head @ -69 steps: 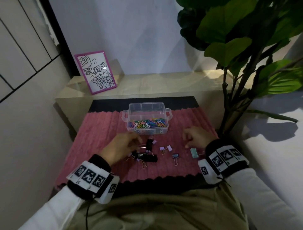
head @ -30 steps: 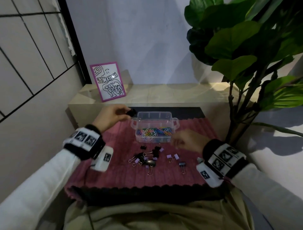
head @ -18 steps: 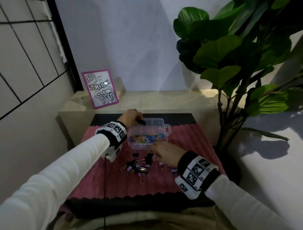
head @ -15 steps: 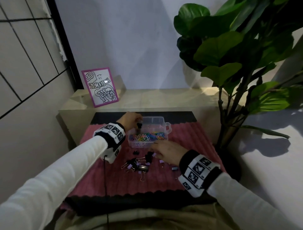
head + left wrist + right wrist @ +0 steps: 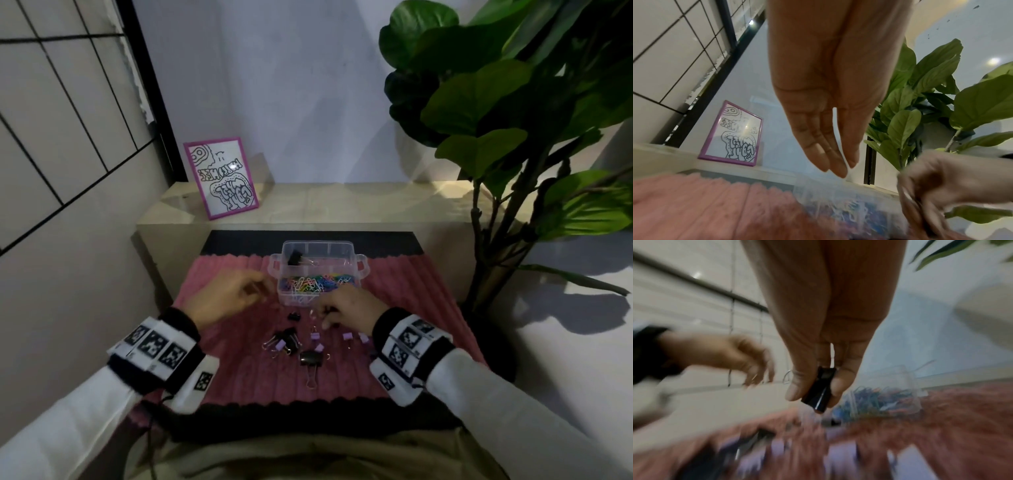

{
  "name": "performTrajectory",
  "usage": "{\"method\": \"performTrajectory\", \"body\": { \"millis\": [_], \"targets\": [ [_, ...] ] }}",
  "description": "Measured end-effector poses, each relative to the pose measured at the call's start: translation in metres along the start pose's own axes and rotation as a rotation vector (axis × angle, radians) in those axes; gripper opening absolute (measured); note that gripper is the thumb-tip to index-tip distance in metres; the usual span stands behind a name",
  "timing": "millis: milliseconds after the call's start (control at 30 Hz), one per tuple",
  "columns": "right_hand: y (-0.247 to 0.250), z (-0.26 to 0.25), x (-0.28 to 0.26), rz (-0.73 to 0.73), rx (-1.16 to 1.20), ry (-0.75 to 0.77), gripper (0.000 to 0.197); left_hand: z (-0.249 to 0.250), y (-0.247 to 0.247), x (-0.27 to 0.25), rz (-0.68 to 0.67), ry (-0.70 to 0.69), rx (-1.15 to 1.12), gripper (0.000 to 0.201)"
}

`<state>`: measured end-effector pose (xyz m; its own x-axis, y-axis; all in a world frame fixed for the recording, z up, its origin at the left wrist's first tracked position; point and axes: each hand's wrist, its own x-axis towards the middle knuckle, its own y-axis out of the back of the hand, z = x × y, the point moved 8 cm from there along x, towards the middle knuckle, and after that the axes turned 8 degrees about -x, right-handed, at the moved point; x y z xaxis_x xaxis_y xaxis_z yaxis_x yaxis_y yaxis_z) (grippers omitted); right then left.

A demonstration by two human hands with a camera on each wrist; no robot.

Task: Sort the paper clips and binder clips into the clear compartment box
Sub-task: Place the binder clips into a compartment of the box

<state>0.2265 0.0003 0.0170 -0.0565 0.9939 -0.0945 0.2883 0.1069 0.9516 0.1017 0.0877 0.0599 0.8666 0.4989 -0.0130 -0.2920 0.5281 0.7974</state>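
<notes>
The clear compartment box (image 5: 356,265) stands on the pink mat; its near compartment is full of coloured paper clips (image 5: 317,283) and a far compartment holds one black binder clip (image 5: 295,257). Several black and purple binder clips (image 5: 287,340) lie on the mat in front of the box. My left hand (image 5: 239,291) hovers empty just left of the box, fingers straight in the left wrist view (image 5: 835,164). My right hand (image 5: 337,310) is low in front of the box and pinches a small black binder clip (image 5: 819,394) between thumb and fingers.
A pink ribbed mat (image 5: 411,308) covers the work surface, with a black strip at its near edge. Behind it runs a beige ledge (image 5: 342,205) with a purple-framed picture (image 5: 224,176). A large leafy plant (image 5: 513,137) stands at the right, a tiled wall at the left.
My left hand dropped its black binder clip into the box's far compartment and drew back to the left of the box. My right hand picked a black binder clip off the mat.
</notes>
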Motion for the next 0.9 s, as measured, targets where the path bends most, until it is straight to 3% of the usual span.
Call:
{"method": "performTrajectory", "body": {
  "millis": [100, 167, 367, 500, 600, 733, 833, 900],
  "targets": [
    [0.038, 0.036, -0.002, 0.177, 0.261, -0.181, 0.006, -0.009, -0.013, -0.018, -0.029, -0.005, -0.027, 0.018],
    [0.063, 0.058, 0.009, 0.259, 0.273, -0.258, 0.004, -0.005, -0.024, -0.024, -0.053, -0.032, -0.037, 0.018],
    [0.072, 0.089, 0.069, 0.132, -0.037, -0.363, 0.015, 0.033, -0.072, -0.022, -0.15, -0.165, 0.002, 0.021],
    [0.063, 0.082, 0.069, 0.024, -0.135, -0.302, 0.026, 0.035, -0.106, -0.023, -0.292, -0.087, 0.21, 0.042],
    [0.069, 0.078, 0.049, 0.046, -0.112, -0.232, 0.024, 0.034, -0.113, -0.022, -0.289, -0.066, 0.296, 0.045],
    [0.071, 0.063, 0.0, 0.035, -0.142, -0.084, 0.016, 0.029, -0.112, -0.015, -0.263, -0.088, 0.254, 0.039],
    [0.046, 0.061, -0.041, -0.119, -0.184, -0.046, 0.011, 0.03, -0.104, -0.014, -0.239, -0.107, 0.112, 0.036],
    [0.022, 0.067, -0.063, -0.243, -0.198, -0.058, 0.019, 0.031, -0.087, -0.013, -0.187, -0.112, -0.024, 0.031]
  ]
}}
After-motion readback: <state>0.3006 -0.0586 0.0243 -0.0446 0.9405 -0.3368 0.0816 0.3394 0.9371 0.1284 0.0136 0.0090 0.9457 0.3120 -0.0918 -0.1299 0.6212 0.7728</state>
